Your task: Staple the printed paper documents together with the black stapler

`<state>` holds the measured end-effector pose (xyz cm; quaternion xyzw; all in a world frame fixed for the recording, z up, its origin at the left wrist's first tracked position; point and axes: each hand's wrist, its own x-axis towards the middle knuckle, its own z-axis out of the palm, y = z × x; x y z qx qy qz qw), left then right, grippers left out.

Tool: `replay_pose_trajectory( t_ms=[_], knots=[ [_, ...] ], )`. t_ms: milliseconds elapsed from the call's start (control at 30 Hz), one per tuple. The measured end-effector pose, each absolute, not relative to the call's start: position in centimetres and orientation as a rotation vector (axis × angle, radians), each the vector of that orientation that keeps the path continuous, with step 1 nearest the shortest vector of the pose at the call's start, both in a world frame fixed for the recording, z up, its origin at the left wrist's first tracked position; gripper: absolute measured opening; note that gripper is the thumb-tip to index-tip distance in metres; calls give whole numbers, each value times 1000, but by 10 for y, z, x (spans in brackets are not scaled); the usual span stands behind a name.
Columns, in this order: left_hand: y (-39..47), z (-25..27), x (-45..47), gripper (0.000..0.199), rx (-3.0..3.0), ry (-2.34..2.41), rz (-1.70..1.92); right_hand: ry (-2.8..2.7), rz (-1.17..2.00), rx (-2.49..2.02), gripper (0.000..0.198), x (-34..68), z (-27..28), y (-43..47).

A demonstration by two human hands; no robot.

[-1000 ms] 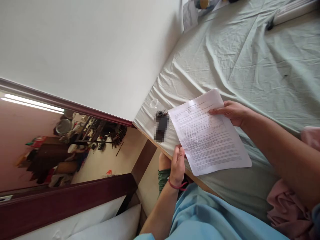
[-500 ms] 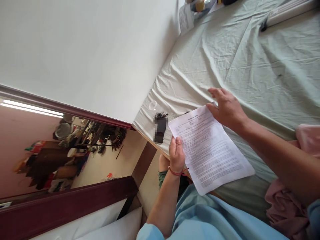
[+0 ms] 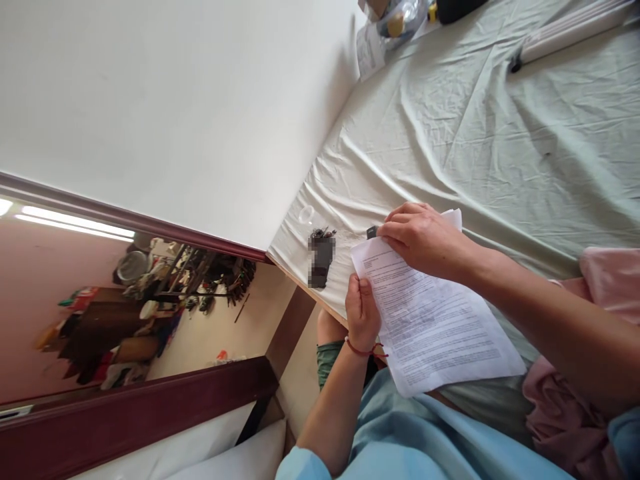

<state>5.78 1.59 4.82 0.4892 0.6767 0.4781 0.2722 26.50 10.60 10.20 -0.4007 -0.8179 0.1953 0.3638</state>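
Printed sheets of paper (image 3: 435, 327) lie tilted in front of me, covered in lines of small text. My left hand (image 3: 363, 310), with a red string on its wrist, grips their left edge, thumb on top. Over the top edge reaches my right hand (image 3: 420, 233), its fingers bent together. At its fingertips a small black object (image 3: 371, 232) shows; its kind cannot be made out, and the hand hides most of it. A paper corner (image 3: 454, 219) sticks up behind the right hand.
The bed sheet (image 3: 500, 147) is pale green and wrinkled. Left of the papers lie a dark, partly blurred-out phone-like object (image 3: 323, 263) and a clear round lid (image 3: 307, 215). A white pole-like item (image 3: 575, 37) lies far right. Pink cloth (image 3: 555, 400) sits at my right.
My right hand has moved left and down from the papers' top right corner to the small black object. The papers have shifted slightly right, and my left hand keeps its hold.
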Motion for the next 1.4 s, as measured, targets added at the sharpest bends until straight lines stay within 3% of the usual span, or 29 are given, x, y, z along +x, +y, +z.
replay_pose_trajectory(
  t_ms=[167,300,600,867,1133,1400],
  knots=[
    [12,53,58,51,1449,1781,1180,-2124,447,-989,31,262,106,102],
    [12,60,60,52,1507,1743,1158,-2194,499,-1017,33,263,107,103],
    [9,65,67,59,1261,1630,1123,-2185,810,-1289,33,265,115,104],
    [-5,55,40,45,1032,1709,1159,-2199,1069,-1271,37,280,89,126],
    [-8,11,11,47,1111,1734,970,-2480,955,-1391,27,257,46,134],
    [38,27,4,31,1278,1863,679,-2544,856,-1549,28,257,37,137]
  ],
)
